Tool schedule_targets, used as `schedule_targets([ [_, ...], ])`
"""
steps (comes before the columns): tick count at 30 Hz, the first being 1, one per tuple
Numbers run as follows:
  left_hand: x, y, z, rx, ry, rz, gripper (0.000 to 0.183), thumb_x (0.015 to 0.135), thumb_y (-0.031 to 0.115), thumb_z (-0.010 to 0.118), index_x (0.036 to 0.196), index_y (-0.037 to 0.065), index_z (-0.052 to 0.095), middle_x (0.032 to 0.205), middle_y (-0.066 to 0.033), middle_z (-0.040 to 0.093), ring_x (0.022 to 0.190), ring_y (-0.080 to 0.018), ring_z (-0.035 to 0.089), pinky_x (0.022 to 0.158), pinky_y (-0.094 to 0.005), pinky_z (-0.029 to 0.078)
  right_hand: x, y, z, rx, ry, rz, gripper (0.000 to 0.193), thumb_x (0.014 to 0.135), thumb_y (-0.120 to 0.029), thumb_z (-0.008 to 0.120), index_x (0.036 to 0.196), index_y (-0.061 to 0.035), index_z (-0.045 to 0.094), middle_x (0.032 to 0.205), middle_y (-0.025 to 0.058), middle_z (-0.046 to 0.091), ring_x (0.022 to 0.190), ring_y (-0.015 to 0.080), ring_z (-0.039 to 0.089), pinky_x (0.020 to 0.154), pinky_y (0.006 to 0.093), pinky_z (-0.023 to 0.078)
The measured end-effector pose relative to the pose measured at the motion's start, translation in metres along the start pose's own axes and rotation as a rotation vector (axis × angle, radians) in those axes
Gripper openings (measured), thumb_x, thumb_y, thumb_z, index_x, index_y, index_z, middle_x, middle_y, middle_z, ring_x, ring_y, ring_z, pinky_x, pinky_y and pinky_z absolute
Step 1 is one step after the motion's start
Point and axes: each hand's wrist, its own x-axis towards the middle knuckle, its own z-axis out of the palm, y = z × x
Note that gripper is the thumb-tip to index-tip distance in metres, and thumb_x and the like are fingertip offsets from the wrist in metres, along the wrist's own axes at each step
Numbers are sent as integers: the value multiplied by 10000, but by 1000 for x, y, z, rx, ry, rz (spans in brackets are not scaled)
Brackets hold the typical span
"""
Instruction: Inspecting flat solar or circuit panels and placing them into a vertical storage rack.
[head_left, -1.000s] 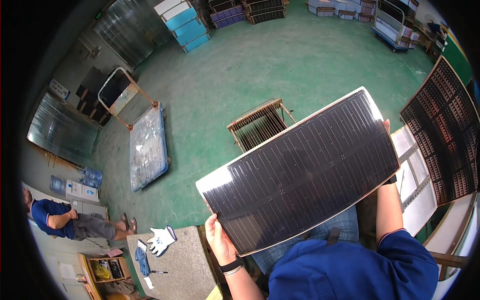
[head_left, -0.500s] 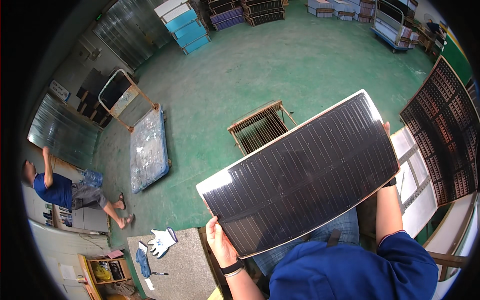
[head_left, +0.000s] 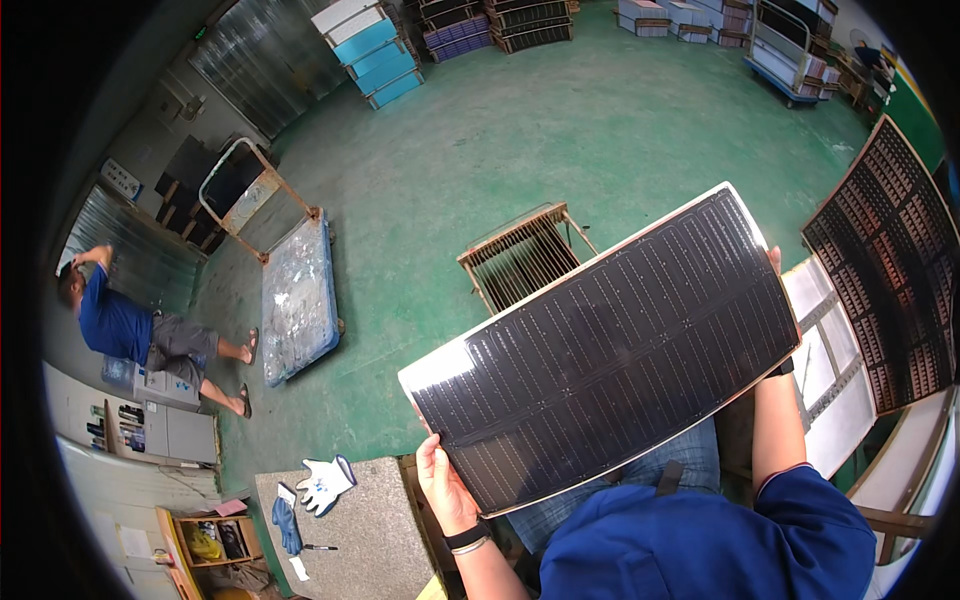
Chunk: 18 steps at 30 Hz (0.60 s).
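A large black sheet (head_left: 610, 350) with pale edges and rows of fine dotted lines is held up in front of me, tilted with its right end higher and bowed slightly. My left hand (head_left: 445, 485) grips its lower left edge, thumb on the face. Around the right edge, my right hand (head_left: 776, 262) shows only fingertips; the rest is behind the sheet. Both hands are closed on it. Glare whitens the sheet's upper left corner. Beyond its far edge stands a rusty slatted metal rack (head_left: 520, 262), partly covered by the sheet.
A flatbed trolley (head_left: 300, 300) stands left on the green floor. A grey-topped table (head_left: 370, 530) carries a white glove (head_left: 325, 485), a blue glove (head_left: 285, 525) and a marker (head_left: 320, 547). Another patterned black sheet (head_left: 885, 270) leans at right. A person (head_left: 125, 320) in blue is at far left.
The person at far left has moved, with arms now raised to the head. The sheet and my hands stay almost still, shifting only very slightly in view.
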Motion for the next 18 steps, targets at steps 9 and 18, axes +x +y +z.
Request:
schedule_targets([
  [9, -1, 1, -3, 10, -6, -15, 207, 923, 72, 521, 1128, 53, 546, 1224, -99, 553, 1119, -192, 532, 975, -334, 440, 5, 6, -5, -11, 8, 2, 585, 964, -495, 342, 1364, -70, 385, 1293, 94, 465, 1226, 184, 417, 1093, 378, 320],
  [18, 3, -32, 28, 25, 143, -49, 86, 895, 73, 563, 953, 118, 519, 1000, -26, 560, 965, -154, 516, 887, -317, 421, -15, 46, -23, 346, -553, 142, 467, 977, -359, 374, 1259, -4, 488, 1246, 134, 549, 1135, 294, 515, 1025, 426, 378],
])
